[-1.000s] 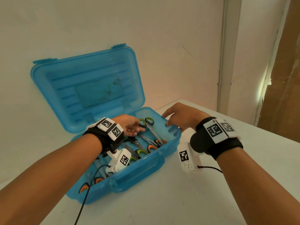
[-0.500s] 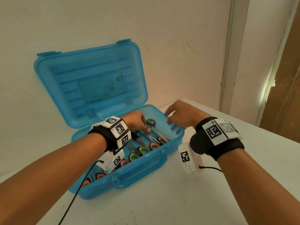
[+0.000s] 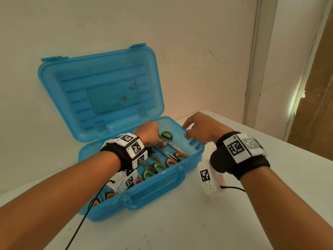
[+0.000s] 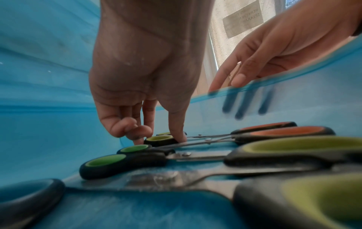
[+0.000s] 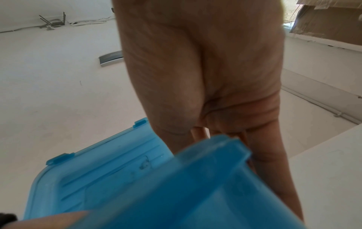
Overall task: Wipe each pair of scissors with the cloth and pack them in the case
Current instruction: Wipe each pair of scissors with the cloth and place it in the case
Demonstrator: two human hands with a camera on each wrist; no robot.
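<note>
Since a second ago the left hand (image 3: 148, 133) has turned over inside the case (image 3: 158, 186), from lying flat over the scissors to pointing down with curled fingers, while the right hand (image 3: 201, 129) has stayed at the case's right rim.

Nearest, the blue see-through plastic case sits open on the white table (image 3: 198, 222), its carry handle facing the person. Several pairs of scissors lie side by side on its floor, black-handled with coloured linings: orange at the near left, then pink, green, and the orange pair (image 3: 175, 157) toward the right. Farther in, the left hand's fingertips (image 4: 179, 136) press on the handle of the green-lined scissors (image 3: 166, 135) at the back; whether they pinch it, I cannot tell. The right hand's fingers hang loosely curled over the right wall, tips touching its rim, grasping nothing.

Behind, the lid (image 3: 100, 94) stands upright near the wall (image 3: 180, 42), with a scuffed rectangular panel inside. Wrist bands carry square black-and-white code tags. A grey wall sign (image 4: 243, 18) shows mirrored lettering, too blurred to read. Brown cardboard (image 3: 319, 105) stands far right.
</note>
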